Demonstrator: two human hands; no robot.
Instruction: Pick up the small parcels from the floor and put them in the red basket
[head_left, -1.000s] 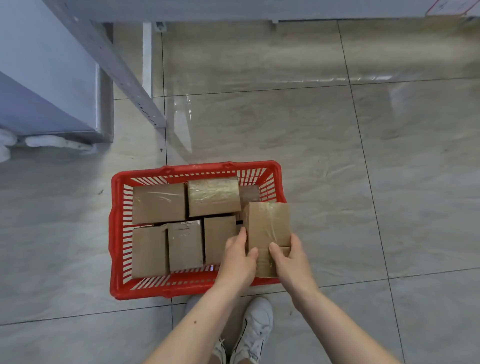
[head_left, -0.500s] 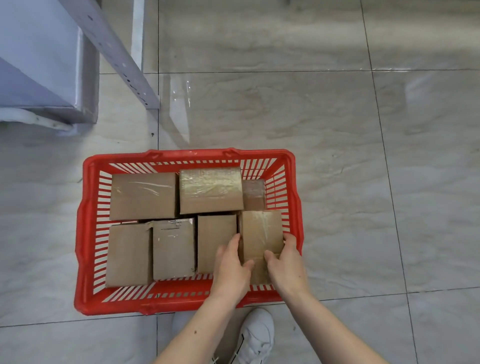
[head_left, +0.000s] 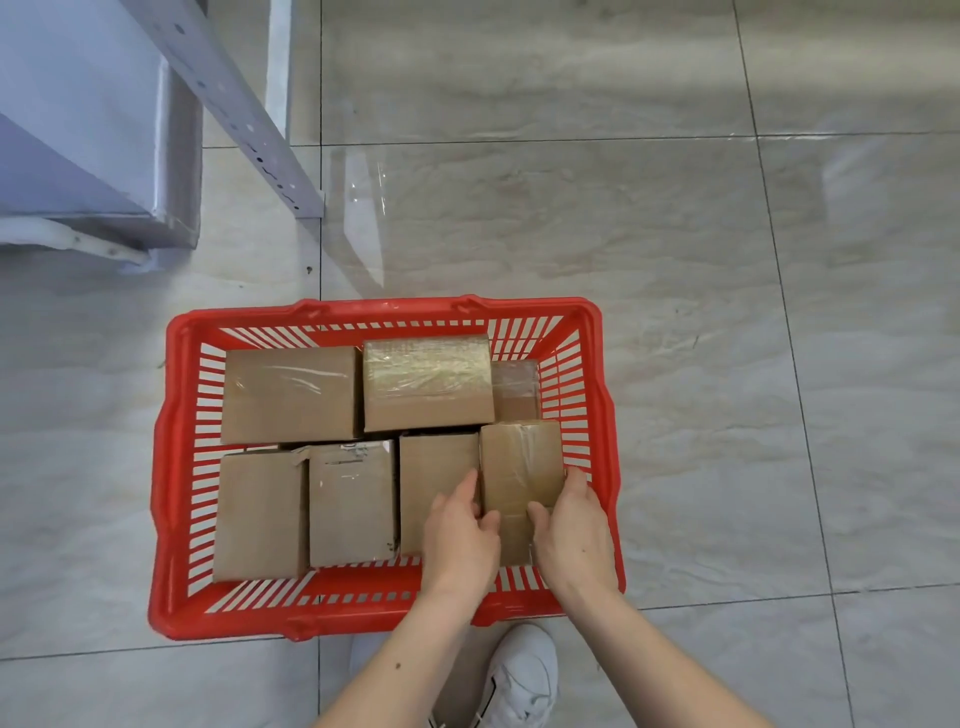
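Now brown taped parcel (head_left: 521, 467) upright in red basket (head_left: 171, 467), both hands gripping

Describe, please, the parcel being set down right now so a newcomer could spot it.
Find the red basket on the tiled floor. In its near right corner stands a brown, tape-wrapped cardboard parcel. It alone is gripped, left hand and right hand on either side; the other parcels lie untouched.

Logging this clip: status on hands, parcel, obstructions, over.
Left hand and right hand both grip taped parcel. Parcel down in red basket, near right corner. Nothing in the way.
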